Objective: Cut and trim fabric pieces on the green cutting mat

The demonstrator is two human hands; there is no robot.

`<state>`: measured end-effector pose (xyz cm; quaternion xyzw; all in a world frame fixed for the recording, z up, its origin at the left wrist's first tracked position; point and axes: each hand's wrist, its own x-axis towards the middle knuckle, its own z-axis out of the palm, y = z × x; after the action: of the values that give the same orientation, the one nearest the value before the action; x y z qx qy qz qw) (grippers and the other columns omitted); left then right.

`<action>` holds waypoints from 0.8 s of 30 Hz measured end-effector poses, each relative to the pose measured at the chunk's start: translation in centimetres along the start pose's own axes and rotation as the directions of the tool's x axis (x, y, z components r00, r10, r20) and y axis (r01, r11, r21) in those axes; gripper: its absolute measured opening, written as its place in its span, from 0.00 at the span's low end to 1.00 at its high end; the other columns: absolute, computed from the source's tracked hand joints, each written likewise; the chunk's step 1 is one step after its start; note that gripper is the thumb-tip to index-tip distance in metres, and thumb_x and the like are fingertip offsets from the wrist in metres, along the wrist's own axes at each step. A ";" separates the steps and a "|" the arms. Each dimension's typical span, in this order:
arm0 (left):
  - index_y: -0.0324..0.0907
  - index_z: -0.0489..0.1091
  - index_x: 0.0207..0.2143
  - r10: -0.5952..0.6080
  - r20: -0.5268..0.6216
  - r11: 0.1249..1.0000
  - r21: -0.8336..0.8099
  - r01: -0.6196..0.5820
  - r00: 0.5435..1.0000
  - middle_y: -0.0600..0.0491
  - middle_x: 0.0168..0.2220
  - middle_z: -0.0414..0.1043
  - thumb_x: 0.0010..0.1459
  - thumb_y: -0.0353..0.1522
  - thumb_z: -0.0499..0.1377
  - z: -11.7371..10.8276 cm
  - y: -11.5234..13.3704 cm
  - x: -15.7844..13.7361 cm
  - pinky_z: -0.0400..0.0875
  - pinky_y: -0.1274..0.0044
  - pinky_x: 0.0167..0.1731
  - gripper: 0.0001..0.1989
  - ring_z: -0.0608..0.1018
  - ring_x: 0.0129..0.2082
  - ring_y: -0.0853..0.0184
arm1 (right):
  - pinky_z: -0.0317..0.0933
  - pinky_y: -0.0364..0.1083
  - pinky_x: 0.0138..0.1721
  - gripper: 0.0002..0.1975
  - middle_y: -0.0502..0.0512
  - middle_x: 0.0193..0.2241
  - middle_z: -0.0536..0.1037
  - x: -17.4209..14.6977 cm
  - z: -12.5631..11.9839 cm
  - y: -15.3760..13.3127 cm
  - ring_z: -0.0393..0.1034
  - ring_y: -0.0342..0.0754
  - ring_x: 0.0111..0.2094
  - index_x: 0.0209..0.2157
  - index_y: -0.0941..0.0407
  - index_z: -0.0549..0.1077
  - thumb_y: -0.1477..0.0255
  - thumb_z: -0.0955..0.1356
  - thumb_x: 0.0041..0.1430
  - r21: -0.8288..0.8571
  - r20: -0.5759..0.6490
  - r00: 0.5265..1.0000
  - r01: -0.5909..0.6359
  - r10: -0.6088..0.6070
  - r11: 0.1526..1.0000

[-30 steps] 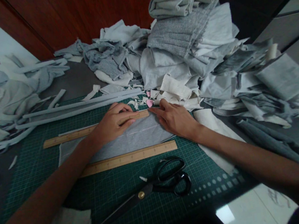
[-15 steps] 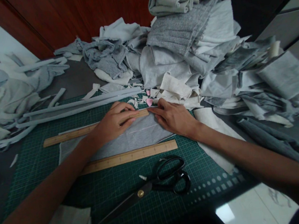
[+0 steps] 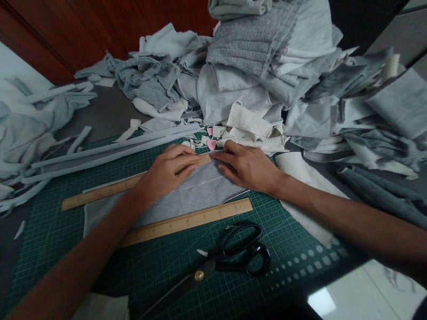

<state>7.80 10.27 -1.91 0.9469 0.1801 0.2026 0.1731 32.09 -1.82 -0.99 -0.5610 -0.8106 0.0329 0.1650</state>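
Note:
A grey piece of cloth (image 3: 187,199) lies flat on the green cutting mat (image 3: 165,265), with a faint light line along it. Across its far edge runs a wooden ruler (image 3: 101,193). My left hand (image 3: 169,171) rests on that ruler, fingers stretched out along it and pressing down, thumb lower on the cloth. At the ruler's right end my right hand (image 3: 248,169) touches the cloth, its index finger and thumb apart and the other fingers bent. A second wooden ruler (image 3: 206,216) lies along the cloth's near edge.
Black-handled scissors (image 3: 214,265) lie on the mat nearer to me. Pink chalk pieces (image 3: 211,144) sit among scraps beyond my hands. Fabric piles (image 3: 252,48) rise at the back and right; cloth strips (image 3: 115,153) lie left. A pale folded cloth (image 3: 308,193) is under my right forearm.
My left hand's fingers have shifted slightly right along the ruler and lie flatter, closer to my right index finger. The view has moved a little; the rulers, cloth and scissors stay in place.

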 end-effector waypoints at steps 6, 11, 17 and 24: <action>0.44 0.81 0.49 0.003 -0.020 1.000 -0.029 -0.003 1.000 0.47 0.49 0.78 0.71 0.34 0.57 0.1 0.0 0.1 0.75 0.70 0.52 0.13 0.78 0.49 0.63 | 0.65 0.49 0.38 0.23 0.63 0.48 0.76 0.3 0.4 0.2 0.73 0.53 0.42 0.60 0.59 0.75 0.63 0.59 0.74 0.010 -0.018 0.999 -0.041 0.042 0.999; 0.44 0.81 0.48 0.031 -0.058 0.997 -0.073 -0.035 0.998 0.47 0.47 0.79 0.70 0.32 0.58 0.3 0.2 0.1 0.75 0.71 0.51 0.12 0.79 0.48 0.63 | 0.63 0.49 0.33 0.22 0.63 0.50 0.78 1.0 0.5 0.4 0.75 0.54 0.42 0.59 0.57 0.76 0.62 0.61 0.74 -0.012 -0.011 0.998 -0.061 0.061 0.998; 0.44 0.80 0.49 -0.029 -0.054 0.997 -0.068 0.025 0.998 0.47 0.46 0.78 0.71 0.31 0.58 0.6 0.9 0.0 0.74 0.70 0.49 0.11 0.78 0.47 0.63 | 0.64 0.50 0.32 0.21 0.62 0.51 0.80 2.0 0.7 0.0 0.77 0.56 0.42 0.57 0.56 0.78 0.60 0.64 0.72 0.013 -0.028 0.998 -0.059 0.059 0.998; 0.42 0.80 0.49 -0.056 -0.067 0.998 -0.017 0.055 0.996 0.49 0.42 0.76 0.70 0.29 0.59 1.5 1.4 0.3 0.74 0.72 0.46 0.10 0.77 0.43 0.64 | 0.65 0.49 0.32 0.18 0.60 0.49 0.80 1.9 1.2 0.1 0.78 0.54 0.42 0.55 0.54 0.78 0.61 0.65 0.73 0.046 -0.060 0.998 -0.017 0.019 0.999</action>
<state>9.08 8.79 -2.53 0.9328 0.2107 0.2306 0.1797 31.20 0.15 -1.67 -0.5650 -0.7992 0.0359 0.2019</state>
